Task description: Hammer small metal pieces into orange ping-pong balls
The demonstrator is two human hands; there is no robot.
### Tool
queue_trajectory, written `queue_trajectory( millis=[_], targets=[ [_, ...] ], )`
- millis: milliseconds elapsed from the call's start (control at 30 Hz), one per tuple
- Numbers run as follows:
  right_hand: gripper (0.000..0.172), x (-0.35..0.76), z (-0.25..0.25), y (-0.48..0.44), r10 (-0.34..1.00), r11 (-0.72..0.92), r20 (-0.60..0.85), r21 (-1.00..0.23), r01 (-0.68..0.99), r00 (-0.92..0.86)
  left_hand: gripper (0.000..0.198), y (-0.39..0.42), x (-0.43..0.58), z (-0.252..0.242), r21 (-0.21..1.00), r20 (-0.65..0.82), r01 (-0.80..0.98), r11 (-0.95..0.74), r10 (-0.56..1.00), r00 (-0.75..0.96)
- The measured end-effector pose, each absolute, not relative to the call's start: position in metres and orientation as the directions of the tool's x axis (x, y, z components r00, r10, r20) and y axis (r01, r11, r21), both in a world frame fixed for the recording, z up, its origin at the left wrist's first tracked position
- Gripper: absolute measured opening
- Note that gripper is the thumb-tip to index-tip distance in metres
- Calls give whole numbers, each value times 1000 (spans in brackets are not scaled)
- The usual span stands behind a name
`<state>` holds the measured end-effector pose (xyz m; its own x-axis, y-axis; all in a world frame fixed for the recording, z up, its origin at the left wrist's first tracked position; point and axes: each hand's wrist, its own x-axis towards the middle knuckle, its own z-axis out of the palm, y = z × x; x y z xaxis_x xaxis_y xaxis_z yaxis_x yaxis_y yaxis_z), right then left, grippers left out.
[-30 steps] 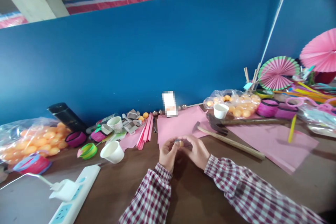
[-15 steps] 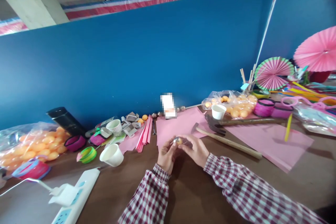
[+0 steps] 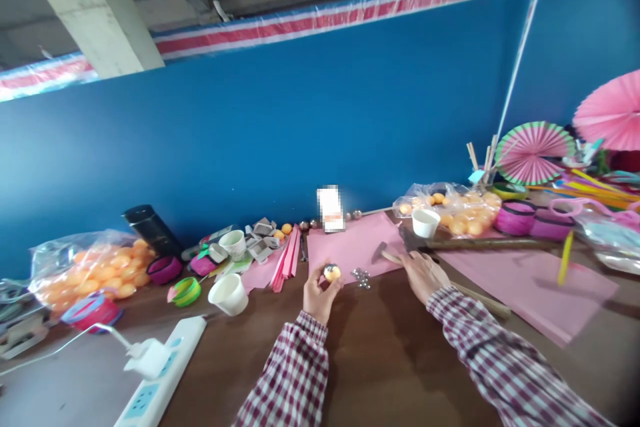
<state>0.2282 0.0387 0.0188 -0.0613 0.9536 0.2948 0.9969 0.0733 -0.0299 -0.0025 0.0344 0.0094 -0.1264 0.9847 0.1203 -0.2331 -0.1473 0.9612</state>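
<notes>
My left hand (image 3: 319, 295) is closed around a small orange ball (image 3: 331, 272) with shiny silver bits on its top; I cannot make out what these are. Beside it, at the near edge of the pink paper (image 3: 345, 240), lies a cluster of small silver beads (image 3: 361, 278). To the right, my right hand (image 3: 425, 275) is closed over the wooden handle of a hammer (image 3: 483, 300), close to its metal head. The hammer lies slanted across paper and table, and the hand hides part of its handle.
A second hammer (image 3: 495, 244) lies behind my right hand, beside a white cup (image 3: 425, 222) and a bag of orange balls (image 3: 467, 213). Leftward stand another white cup (image 3: 229, 295), a power strip (image 3: 163, 373) and another bag of balls (image 3: 100, 272). A blue partition (image 3: 300, 113) rises behind.
My right hand has left the ball and moved right onto the hammer handle. My left hand keeps the ball, and the silver beads now show on the paper. The view has shifted slightly.
</notes>
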Motion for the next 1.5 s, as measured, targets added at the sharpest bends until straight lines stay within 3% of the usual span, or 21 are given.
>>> queue_trajectory(
  millis=[133,367,533,833,1000,1167,1333,1500],
  targets=[
    [34,220,22,36,930,75,360,20,997,-77,50,34,-4,8,963,188,-175,-205,976,-111],
    [25,200,28,24,849,284,493,-124,951,-190,49,38,-8,1,967,158,-187,-172,984,-85],
    [26,187,38,14,758,380,588,-44,924,-284,49,38,-5,0,974,132,-169,-149,985,-108],
    [29,187,46,7,664,306,723,-31,951,-190,42,35,0,5,982,177,83,-168,978,-107],
    [30,182,44,5,711,335,650,22,942,-268,42,35,0,4,989,141,-30,-144,987,-73],
    [32,184,45,6,723,238,678,-65,969,-133,43,35,2,4,981,156,-110,-162,986,-60],
    [31,183,44,6,750,289,627,-20,957,-213,41,32,4,7,981,133,-137,-135,991,-25],
    [32,183,44,6,723,238,677,-63,969,-134,47,34,3,3,962,176,-202,-183,983,-54]
  ],
)
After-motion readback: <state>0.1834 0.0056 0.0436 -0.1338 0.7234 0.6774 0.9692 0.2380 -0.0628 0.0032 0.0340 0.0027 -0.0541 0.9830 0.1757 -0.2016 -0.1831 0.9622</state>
